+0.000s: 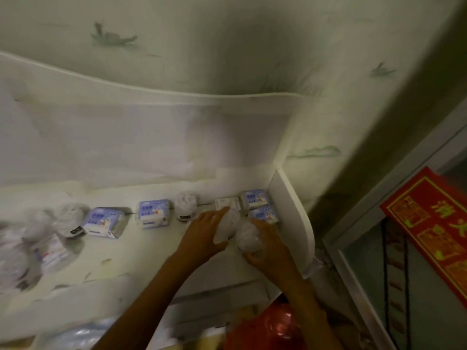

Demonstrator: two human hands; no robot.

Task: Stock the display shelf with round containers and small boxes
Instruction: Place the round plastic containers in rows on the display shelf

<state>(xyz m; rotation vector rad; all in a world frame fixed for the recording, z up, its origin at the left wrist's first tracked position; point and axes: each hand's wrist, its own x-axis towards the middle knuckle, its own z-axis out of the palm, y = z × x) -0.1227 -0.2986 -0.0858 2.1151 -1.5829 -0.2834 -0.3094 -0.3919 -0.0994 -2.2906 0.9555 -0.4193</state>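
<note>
A red plastic bag (273, 327) lies nearest, at six o'clock, below the white display shelf (151, 251). On the shelf's right end the left hand (202, 236) cups one round container (227, 227) with fingers lightly curved round it; the right hand (267, 251) grips a second round container (249, 237) just beside it. Both look like light, clear, smooth plastic tubs, likely slippery, best held round the sides. Small boxes (255, 199) stand at twelve o'clock of the hands; their blue labels are too blurred to read. A red sign (429, 238) at three o'clock bears yellow Chinese characters.
</note>
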